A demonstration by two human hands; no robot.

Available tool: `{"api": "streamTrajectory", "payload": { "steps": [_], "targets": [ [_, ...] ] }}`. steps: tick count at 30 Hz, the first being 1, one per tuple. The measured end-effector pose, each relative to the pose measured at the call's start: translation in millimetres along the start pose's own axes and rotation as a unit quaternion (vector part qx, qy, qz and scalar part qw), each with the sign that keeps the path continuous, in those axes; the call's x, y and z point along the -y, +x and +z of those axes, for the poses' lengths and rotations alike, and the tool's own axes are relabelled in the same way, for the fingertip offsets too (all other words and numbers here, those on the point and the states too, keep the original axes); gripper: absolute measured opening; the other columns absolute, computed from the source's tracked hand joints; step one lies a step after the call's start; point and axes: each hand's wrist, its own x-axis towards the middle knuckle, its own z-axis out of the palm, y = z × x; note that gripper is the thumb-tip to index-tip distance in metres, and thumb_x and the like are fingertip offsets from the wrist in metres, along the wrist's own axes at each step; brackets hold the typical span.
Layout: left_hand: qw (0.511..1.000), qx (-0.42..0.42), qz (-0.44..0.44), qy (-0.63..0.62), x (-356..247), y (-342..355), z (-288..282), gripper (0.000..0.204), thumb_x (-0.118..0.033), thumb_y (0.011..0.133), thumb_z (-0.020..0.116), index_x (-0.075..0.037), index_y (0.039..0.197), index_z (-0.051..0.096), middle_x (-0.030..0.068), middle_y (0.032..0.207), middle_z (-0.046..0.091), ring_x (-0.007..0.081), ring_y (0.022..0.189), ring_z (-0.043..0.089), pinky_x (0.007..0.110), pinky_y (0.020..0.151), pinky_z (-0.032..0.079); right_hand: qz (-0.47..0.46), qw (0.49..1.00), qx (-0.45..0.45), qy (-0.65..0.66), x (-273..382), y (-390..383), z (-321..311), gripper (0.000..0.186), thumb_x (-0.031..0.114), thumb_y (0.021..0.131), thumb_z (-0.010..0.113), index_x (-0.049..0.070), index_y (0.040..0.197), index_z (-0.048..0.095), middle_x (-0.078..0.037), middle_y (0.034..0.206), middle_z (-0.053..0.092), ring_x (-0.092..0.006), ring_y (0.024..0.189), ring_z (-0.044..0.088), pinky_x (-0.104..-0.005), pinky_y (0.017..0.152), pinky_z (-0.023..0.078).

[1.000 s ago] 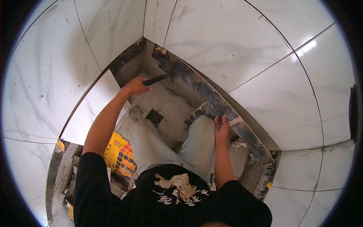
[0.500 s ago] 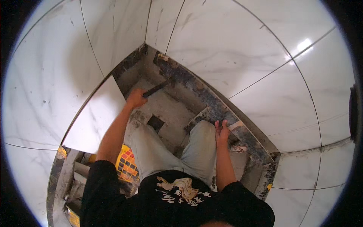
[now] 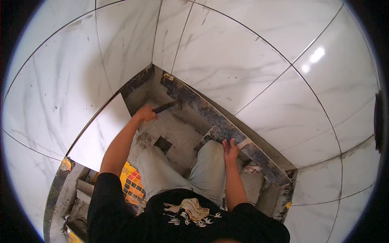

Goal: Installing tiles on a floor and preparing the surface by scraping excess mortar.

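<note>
My left hand [image 3: 145, 114] is closed round the black handle of a hammer [image 3: 165, 107]. Its dark head is close to the inner face of a long, dark-stained panel [image 3: 221, 128] along the right-hand wall; whether the two touch, I cannot tell. Beside my right knee, my right hand [image 3: 231, 151] has its fingers stretched out and apart. Its fingertips rest against the same panel near a pale patch, and nothing is held in it.
White marbled tiles [image 3: 227, 56] cover the walls. A plain white tile [image 3: 104, 130] stands low on the left. A dark square hole [image 3: 163, 143] lies in the rough floor [image 3: 184, 135]. Yellow packaging [image 3: 131, 184] lies by my left leg, and a crumpled scrap [image 3: 252, 167] beyond my right wrist.
The whole scene has shifted down in the view, showing more upper wall. My left hand still holds the hammer near the panel, and my right hand stays against it.
</note>
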Motion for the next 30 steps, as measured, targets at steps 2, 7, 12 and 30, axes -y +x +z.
{"api": "streamTrajectory", "payload": {
  "steps": [2, 7, 12, 30],
  "targets": [
    [0.997, 0.025, -0.026, -0.063, 18, 19, -21, 0.045, -0.019, 0.064, 0.076, 0.004, 0.101, 0.065, 0.0127, 0.068, 0.062, 0.0239, 0.063, 0.06, 0.039, 0.057, 0.047, 0.036, 0.999, 0.024, 0.022, -2, -1, 4, 0.056, 0.008, 0.085, 0.069, 0.0, 0.129, 0.035, -0.013, 0.103, 0.059, -0.0326, 0.084, 0.066, -0.0432, 0.07, 0.061],
    [0.98, 0.091, -0.073, -0.158, 24, 18, -14, 0.054, -0.018, 0.063, 0.076, 0.002, 0.112, 0.063, 0.0132, 0.068, 0.063, 0.0232, 0.06, 0.059, 0.036, 0.055, 0.046, 0.019, 1.0, 0.016, -0.002, 8, -12, 6, 0.047, 0.011, 0.086, 0.069, -0.002, 0.123, 0.043, -0.011, 0.093, 0.062, -0.0308, 0.078, 0.067, -0.0395, 0.066, 0.061],
    [0.995, -0.002, -0.023, -0.096, 52, 20, 11, 0.048, -0.02, 0.063, 0.077, 0.004, 0.104, 0.067, 0.0166, 0.076, 0.067, 0.0258, 0.072, 0.065, 0.036, 0.064, 0.049, 0.023, 0.998, -0.013, -0.048, 11, -18, 24, 0.04, 0.014, 0.087, 0.068, -0.007, 0.115, 0.048, -0.014, 0.092, 0.063, -0.0291, 0.077, 0.067, -0.0377, 0.066, 0.061],
    [0.992, -0.097, 0.043, -0.068, 75, 1, 65, 0.037, -0.018, 0.064, 0.07, -0.005, 0.098, 0.068, 0.0175, 0.074, 0.063, 0.0303, 0.07, 0.063, 0.038, 0.067, 0.049, 0.004, 0.998, -0.006, -0.066, -4, -12, 31, 0.046, 0.022, 0.086, 0.07, -0.003, 0.116, 0.047, -0.01, 0.1, 0.057, -0.0288, 0.089, 0.064, -0.0393, 0.079, 0.059]
  ]
}}
